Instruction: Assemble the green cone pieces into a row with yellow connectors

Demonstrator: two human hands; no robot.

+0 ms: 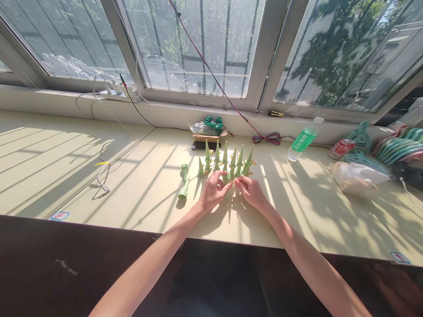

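Several pointed green cones [233,157] stand upright in a cluster on the pale table [139,189], with small yellow bits on some of them. At the near side of the cluster, my left hand [213,190] has its thumb and fingers bent around the base of a cone. My right hand [250,190] pinches close beside it, fingertips almost meeting the left thumb. Whatever sits between the fingertips is too small to make out. Left of the cluster, two green flared pieces [183,181] lie on the table.
Behind the cones are a black phone [201,145] and a small cardboard box [211,137]. To the right stand a green-labelled bottle [304,140], a red can [342,149] and a tissue pack [358,178]. A white cable [103,178] lies left, and coiled wires [269,138] lie near the windowsill.
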